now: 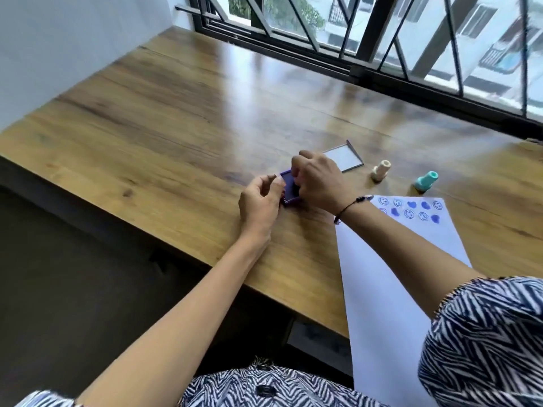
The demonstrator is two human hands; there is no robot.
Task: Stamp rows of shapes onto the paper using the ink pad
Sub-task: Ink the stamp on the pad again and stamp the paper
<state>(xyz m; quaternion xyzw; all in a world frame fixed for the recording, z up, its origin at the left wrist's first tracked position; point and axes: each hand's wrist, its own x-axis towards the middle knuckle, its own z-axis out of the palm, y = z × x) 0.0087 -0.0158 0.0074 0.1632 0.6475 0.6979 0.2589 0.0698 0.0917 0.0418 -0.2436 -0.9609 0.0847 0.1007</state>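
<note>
A small purple ink pad (288, 188) lies on the wooden table (164, 118). My left hand (260, 202) grips its left edge with the fingertips. My right hand (317, 180) is closed over the pad, pressing something down on it; the stamp itself is hidden by the fingers. To the right lies the white paper (390, 277), with two rows of blue smiley faces and hearts (411, 210) along its far edge. A cream stamp (381, 170) and a teal stamp (426, 180) rest on the table beyond the paper.
The ink pad's clear lid (345, 156) lies open side up just behind my right hand. A barred window (382, 39) runs along the table's far edge. The table's front edge crosses diagonally under my left forearm.
</note>
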